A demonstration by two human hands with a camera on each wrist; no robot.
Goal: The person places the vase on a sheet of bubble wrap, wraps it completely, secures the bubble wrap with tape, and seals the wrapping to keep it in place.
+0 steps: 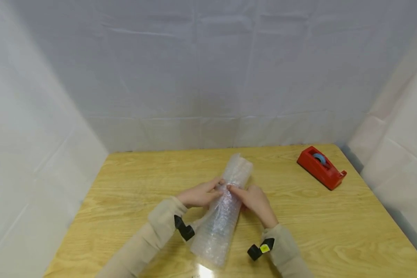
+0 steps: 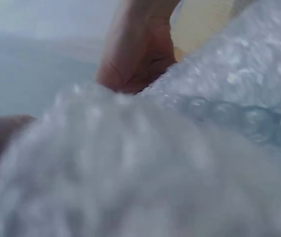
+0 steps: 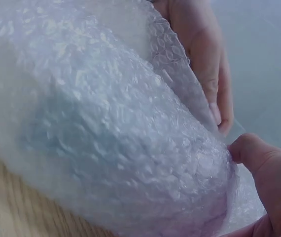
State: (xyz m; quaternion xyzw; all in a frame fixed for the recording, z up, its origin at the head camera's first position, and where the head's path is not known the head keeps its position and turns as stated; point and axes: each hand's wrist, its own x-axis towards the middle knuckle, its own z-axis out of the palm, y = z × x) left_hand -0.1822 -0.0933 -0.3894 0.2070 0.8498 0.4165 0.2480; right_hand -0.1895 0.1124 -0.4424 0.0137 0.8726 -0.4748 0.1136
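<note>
A long roll of clear bubble wrap [image 1: 217, 226] lies slanted on the table, its far end tipped to the right. Through its layers a dull greenish shape shows in the right wrist view. My left hand [image 1: 199, 194] pinches the loose edge of the wrap on the roll's left side; in the right wrist view the left hand's fingers [image 3: 212, 86] meet at that edge. From the right side my right hand [image 1: 257, 200] grips the roll, thumb on top and fingers partly hidden beneath. Blurred bubble wrap [image 2: 130, 173] fills most of the left wrist view.
A red tape dispenser [image 1: 321, 168] with a blue-cored tape roll stands at the table's back right. The wood-grain table [image 1: 132, 177] meets a white sheet [image 1: 215, 88] behind it, with more white sheeting on both sides.
</note>
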